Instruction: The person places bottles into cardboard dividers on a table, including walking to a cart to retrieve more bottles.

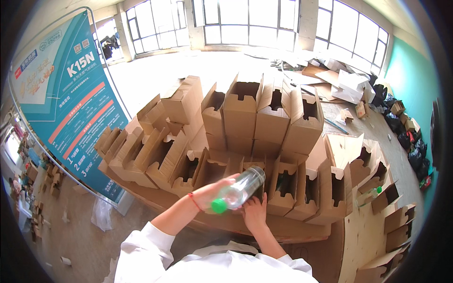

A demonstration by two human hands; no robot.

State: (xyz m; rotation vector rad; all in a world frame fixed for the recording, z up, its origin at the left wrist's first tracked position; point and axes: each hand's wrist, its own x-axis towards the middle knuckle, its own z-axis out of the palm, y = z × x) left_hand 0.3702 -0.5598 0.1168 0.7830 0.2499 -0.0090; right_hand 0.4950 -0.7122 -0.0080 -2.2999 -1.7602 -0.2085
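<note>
My left hand [211, 192] is closed around a clear plastic bottle [247, 185] with a green cap. The bottle is tilted, its cap toward me at the lower left and its base up at the right. It passes in front of an upright cardboard box [255, 163] in the front row, hiding most of that box. Just right of the bottle, my right hand [255, 213] has its fingers at the front edge of this box and seems to grip it. The fingertips are only partly seen. A red string circles my left wrist.
Open-topped cardboard boxes stand close together around me, with taller ones [241, 111] stacked behind. Another green-capped bottle [375, 192] lies at the right, near more boxes [396, 221]. A blue-green banner [71, 108] stands at the left. Flattened cardboard [325, 75] and black bags [415, 155] lie farther off.
</note>
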